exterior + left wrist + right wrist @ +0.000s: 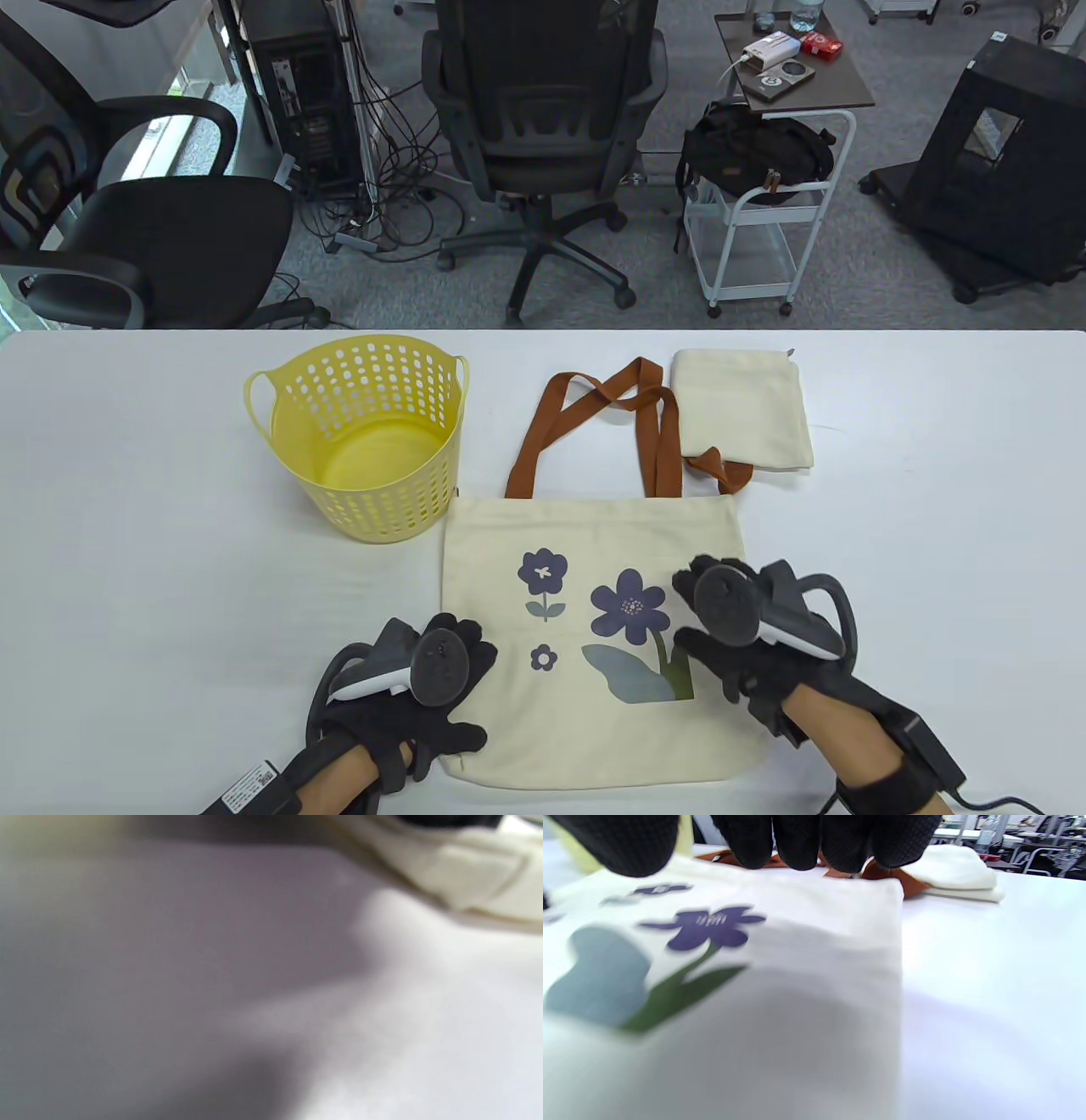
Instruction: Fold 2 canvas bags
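Observation:
A cream canvas bag (pixel 594 543) with purple flowers lies flat on the white table, its brown handles (pixel 653 424) stretched away from me. A second cream bag (pixel 747 412) lies folded at the back right, partly on one handle. My left hand (pixel 475 688) rests on the flat bag's near left edge, fingers spread. My right hand (pixel 687 611) is over the bag's right side. In the right wrist view its fingers (pixel 797 840) hang open above the bag (pixel 797 942), holding nothing. The left wrist view is blurred and shows only a bag edge (pixel 475 878).
A yellow perforated basket (pixel 365 441) stands empty on the table, left of the handles and touching the bag's far left corner. Bare white tabletop (pixel 933 552) lies to the right of the bag. Office chairs and a cart stand beyond the table's far edge.

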`<state>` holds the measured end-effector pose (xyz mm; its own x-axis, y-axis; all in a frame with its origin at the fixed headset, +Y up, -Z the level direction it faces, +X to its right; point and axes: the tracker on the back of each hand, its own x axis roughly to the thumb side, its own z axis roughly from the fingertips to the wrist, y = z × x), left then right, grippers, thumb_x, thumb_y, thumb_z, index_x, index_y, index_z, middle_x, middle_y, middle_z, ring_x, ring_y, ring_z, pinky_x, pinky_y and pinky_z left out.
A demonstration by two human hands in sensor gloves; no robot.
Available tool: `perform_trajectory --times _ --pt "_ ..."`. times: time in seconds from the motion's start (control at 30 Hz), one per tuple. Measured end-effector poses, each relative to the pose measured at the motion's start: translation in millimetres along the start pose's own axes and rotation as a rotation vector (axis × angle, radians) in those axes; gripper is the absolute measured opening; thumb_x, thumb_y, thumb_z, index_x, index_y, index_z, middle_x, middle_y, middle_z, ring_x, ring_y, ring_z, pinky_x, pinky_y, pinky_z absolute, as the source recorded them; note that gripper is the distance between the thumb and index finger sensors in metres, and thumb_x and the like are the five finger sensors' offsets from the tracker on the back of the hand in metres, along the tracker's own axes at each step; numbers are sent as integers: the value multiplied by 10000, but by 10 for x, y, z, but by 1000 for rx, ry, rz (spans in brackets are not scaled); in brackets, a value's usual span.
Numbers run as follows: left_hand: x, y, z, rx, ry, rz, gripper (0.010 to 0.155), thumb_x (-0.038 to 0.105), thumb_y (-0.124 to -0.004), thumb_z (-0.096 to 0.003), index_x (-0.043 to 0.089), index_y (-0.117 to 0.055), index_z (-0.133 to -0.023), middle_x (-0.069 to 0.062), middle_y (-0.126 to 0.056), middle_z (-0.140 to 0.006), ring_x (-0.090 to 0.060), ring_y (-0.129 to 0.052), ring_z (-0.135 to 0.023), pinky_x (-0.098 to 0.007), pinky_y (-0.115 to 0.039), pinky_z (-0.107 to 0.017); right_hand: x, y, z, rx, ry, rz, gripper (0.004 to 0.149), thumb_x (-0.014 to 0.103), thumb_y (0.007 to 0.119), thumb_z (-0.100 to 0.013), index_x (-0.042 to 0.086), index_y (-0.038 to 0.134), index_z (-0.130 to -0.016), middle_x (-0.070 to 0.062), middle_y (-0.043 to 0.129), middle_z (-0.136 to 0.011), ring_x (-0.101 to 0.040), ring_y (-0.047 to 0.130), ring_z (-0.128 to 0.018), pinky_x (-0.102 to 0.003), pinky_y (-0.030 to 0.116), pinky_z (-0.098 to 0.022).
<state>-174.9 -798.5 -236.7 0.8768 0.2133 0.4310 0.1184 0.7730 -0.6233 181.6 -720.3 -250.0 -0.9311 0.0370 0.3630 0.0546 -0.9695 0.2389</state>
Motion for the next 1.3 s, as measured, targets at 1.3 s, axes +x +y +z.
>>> perform_trajectory --times 1.3 --pt "128 72 291 276 8 -156 669 546 -799 -385 380 -600 -1002 69 -499 -1129 -288 -496 -1106 -549 -502 -789 -386 615 340 -41 -118 -162 499 379 857 -446 401 736 -929 29 649 -1101 -284 637 -1025 -496 637 -739"
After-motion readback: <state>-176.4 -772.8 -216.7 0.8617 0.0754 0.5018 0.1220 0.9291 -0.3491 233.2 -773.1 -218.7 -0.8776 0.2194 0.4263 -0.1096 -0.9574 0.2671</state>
